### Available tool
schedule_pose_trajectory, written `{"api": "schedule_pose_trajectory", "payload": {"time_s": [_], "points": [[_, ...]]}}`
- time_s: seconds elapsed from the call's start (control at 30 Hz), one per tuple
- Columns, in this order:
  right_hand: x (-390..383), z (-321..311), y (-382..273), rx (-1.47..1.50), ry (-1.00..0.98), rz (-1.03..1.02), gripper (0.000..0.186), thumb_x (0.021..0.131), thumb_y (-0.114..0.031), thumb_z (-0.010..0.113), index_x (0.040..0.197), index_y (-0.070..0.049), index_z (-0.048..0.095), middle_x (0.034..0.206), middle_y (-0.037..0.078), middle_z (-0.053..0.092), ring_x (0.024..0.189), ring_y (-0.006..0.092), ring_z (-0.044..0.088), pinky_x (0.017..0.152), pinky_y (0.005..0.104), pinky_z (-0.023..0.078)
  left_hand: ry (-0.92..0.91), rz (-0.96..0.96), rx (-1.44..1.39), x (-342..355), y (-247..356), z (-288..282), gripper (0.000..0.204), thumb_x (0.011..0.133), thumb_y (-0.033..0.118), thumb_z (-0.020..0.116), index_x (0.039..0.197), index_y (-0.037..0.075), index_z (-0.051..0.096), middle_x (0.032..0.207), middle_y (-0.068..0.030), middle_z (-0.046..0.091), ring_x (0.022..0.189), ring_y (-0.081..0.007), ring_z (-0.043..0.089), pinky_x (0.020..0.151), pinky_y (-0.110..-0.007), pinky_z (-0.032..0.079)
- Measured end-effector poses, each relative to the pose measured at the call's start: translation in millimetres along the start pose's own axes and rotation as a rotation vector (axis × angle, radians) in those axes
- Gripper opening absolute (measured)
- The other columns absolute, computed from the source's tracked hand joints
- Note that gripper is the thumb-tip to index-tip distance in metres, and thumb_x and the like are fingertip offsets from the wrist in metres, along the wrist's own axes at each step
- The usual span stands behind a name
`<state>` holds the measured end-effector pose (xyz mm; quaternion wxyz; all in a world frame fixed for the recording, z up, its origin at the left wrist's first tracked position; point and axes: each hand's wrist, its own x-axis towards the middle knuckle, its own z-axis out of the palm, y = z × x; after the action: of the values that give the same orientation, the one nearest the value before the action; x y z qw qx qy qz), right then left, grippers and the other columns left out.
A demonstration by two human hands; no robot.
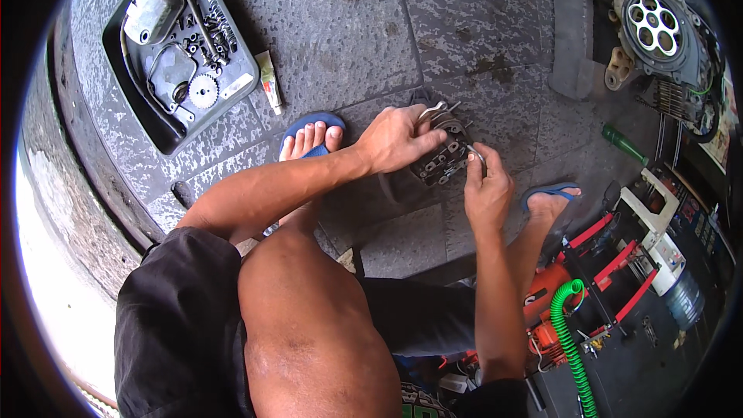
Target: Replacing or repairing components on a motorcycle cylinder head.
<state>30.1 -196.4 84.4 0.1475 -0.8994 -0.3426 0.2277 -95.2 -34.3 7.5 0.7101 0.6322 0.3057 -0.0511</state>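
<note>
A dark metal engine part, likely a cylinder head, sits low over the tiled floor between my feet, with studs sticking up at its far edge. My left hand is closed round its left and far side, the thumb lying across the top. A pale, curved metal piece shows by those fingers; how it is held is hidden. At the right side of the engine part, my right hand pinches a small shiny metal piece between thumb and finger, too small to name. Its tip is close to the part's top face.
At the far left a grey tray holds a gear, bolts and a metal cover. A tube lies beside it. To the right are an engine block, a green bottle, a red-armed stand and a green coiled hose.
</note>
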Motion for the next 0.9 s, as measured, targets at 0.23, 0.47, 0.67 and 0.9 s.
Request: {"api": "schedule_pose_trajectory", "payload": {"time_s": [0.23,0.47,0.67,0.9], "points": [[-59.9,16.5,9.4,0.064,0.177,0.283,0.033,0.097,-0.016,0.062,0.123,0.003,0.063,0.107,0.025,0.070,0.100,0.0403,0.069,0.086,0.0434,0.054,0.020,0.023,0.243,-1.7,-7.9,5.2,0.073,0.077,0.042,0.085,0.119,-0.007,0.049,0.094,-0.0281,0.070,0.092,-0.0436,0.071,0.079,-0.047,0.056],[-134.8,34.7,-6.4,0.164,0.065,0.475,0.062,0.096,-0.015,0.061,0.150,0.005,0.037,0.114,0.025,0.067,0.103,0.0384,0.070,0.086,0.0448,0.055,0.049,0.028,0.198,-4.0,-14.3,6.3,0.074,0.073,0.051,0.086,0.107,-0.008,0.058,0.085,-0.0283,0.069,0.086,-0.0440,0.070,0.075,-0.047,0.055],[-112.6,37.7,-48.1,0.194,0.003,-0.013,0.059,0.091,-0.002,0.067,0.146,0.002,0.045,0.104,0.023,0.070,0.089,0.0340,0.072,0.077,0.0404,0.057,0.070,0.051,0.185,-1.7,-13.1,8.0,0.070,0.072,0.052,0.086,0.098,-0.007,0.061,0.078,-0.0257,0.067,0.080,-0.0416,0.070,0.072,-0.047,0.053],[9.9,-10.8,-89.7,-0.145,-0.036,-0.538,0.039,0.077,-0.025,0.082,0.107,-0.006,0.067,0.090,0.008,0.062,0.080,0.0252,0.064,0.067,0.0377,0.052,-0.056,0.083,0.094,-2.6,-23.8,2.8,0.071,0.073,0.051,0.085,0.108,-0.005,0.060,0.093,-0.0278,0.069,0.095,-0.0442,0.068,0.082,-0.049,0.052]]}}
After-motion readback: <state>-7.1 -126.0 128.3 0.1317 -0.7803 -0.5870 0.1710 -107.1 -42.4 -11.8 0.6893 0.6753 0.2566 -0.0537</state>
